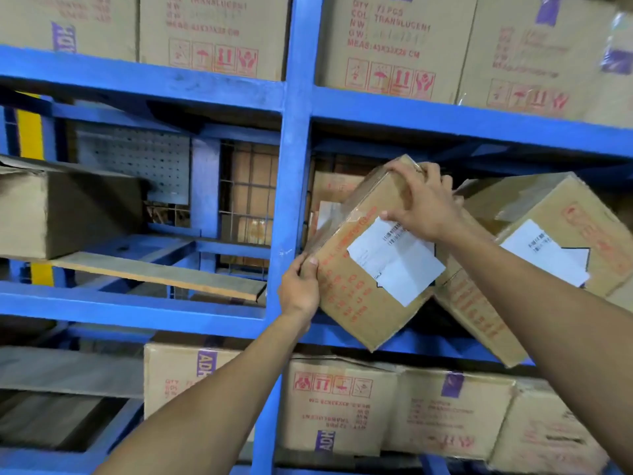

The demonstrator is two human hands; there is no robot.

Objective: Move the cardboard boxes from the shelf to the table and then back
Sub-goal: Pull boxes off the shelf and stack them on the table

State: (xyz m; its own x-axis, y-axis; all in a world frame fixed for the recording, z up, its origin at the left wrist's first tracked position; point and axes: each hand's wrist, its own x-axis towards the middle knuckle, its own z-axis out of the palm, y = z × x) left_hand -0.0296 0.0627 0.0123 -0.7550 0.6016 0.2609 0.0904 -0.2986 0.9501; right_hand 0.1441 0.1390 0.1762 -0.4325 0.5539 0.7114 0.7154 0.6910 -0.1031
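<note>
On the middle shelf, right bay: both hands hold one tilted cardboard box (368, 262).
Left hand (299, 291): its grip is closed on the box's lower left edge, thumb on the front, fingers curled round the side.
Right hand (426, 204): its grip is closed over the box's top corner, fingers bent over the far edge, thumb near the white label (394, 262).
Box in the hands: it leans to the left, with one low corner hanging out past the front of the blue shelf (294, 138). It has red print and clear tape on it.
Second box (534, 255): it sits just beside the first one on the right, tilted too, touching it. It has a white label as well.
Left bay: a brown box (65, 210) lies on a wooden board (161, 272).
Top shelf: big boxes (212, 32) stand in a row with red signs.
Bottom shelf: more boxes (339, 402) stand side by side, some with the print upside down.
</note>
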